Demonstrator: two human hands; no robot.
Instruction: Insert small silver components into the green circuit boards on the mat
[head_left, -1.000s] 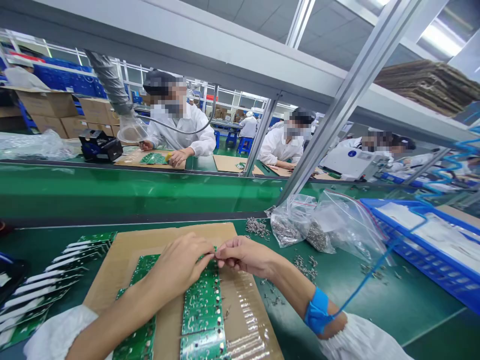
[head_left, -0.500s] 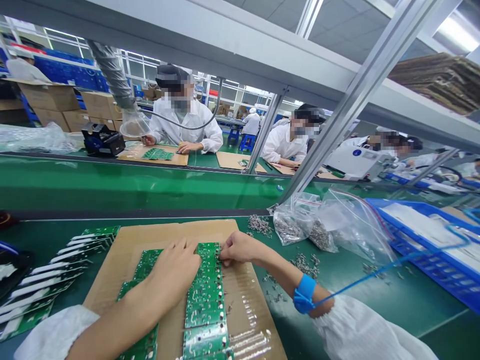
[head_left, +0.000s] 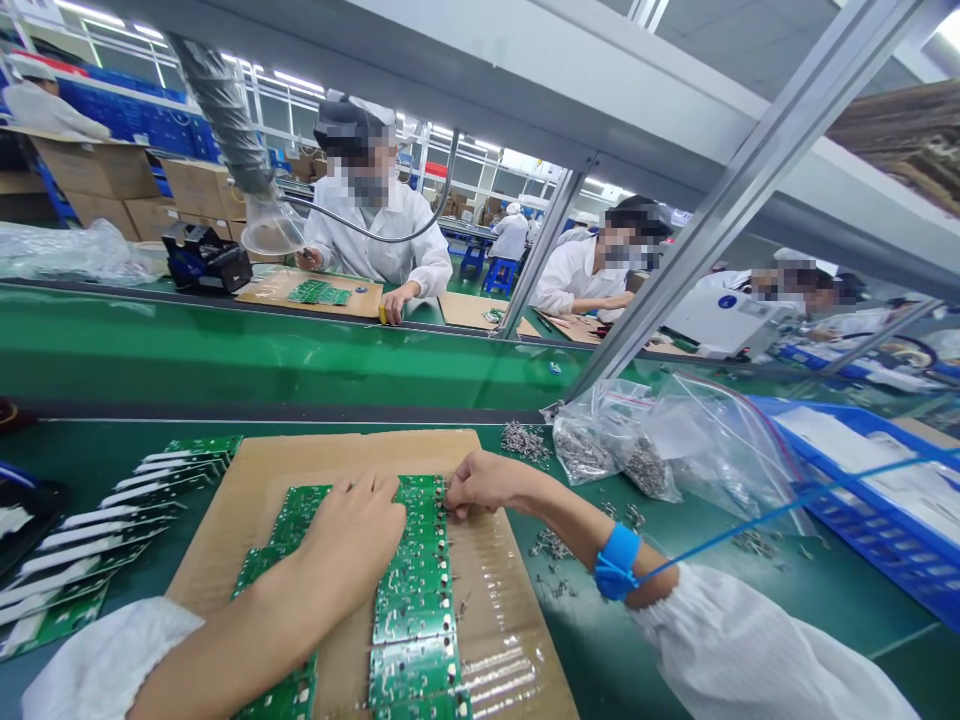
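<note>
A long green circuit board panel (head_left: pixel 416 580) lies on a brown cardboard sheet (head_left: pixel 214 530). Across its upper left part rests my left hand (head_left: pixel 356 535), fingers bent and close together; whatever its fingertips hold is hidden. My right hand (head_left: pixel 474 484) pinches at the panel's upper right edge, where the small piece between thumb and finger is too hidden to name. Another green board (head_left: pixel 296 515) lies partly under my left hand and forearm. A blue strap (head_left: pixel 618 562) with a blue cord circles my right wrist.
Boards with white strips (head_left: pixel 112 530) stand in a row at the left. Small metal parts (head_left: pixel 523 440) lie in piles near plastic bags (head_left: pixel 581 450) and a blue basket (head_left: pixel 885 540) at the right. Beyond the green divider (head_left: pixel 300 365), people in white work.
The view has shifted slightly. Both my hands keep their places at the panel. The person opposite has moved a hand to the front edge of their cardboard.
</note>
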